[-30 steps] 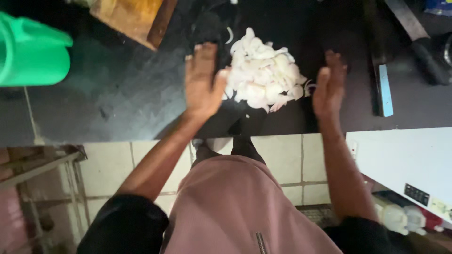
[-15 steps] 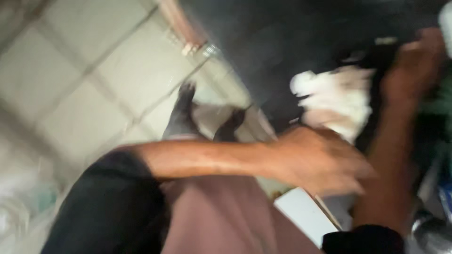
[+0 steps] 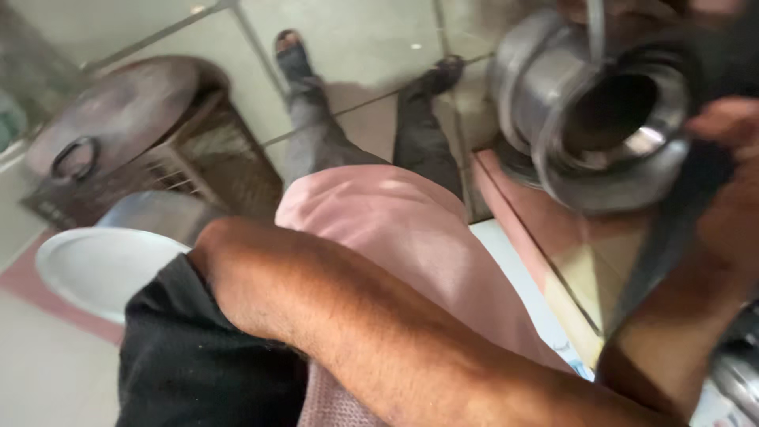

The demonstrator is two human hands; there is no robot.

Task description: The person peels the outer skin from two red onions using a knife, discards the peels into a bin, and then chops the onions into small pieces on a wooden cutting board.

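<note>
Turning away from the counter with its white onion pile, the person now faces a big metal pot [image 3: 609,119] at two o'clock. The right hand [image 3: 731,190] touches its rim; its grip is too blurry to tell. The left hand is hidden.

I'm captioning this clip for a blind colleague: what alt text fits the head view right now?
A blurred metal pot tilts with its dark opening toward the camera, the right hand at its edge. A bare forearm crosses a pink apron; a white plate and a round lid lie below.
</note>
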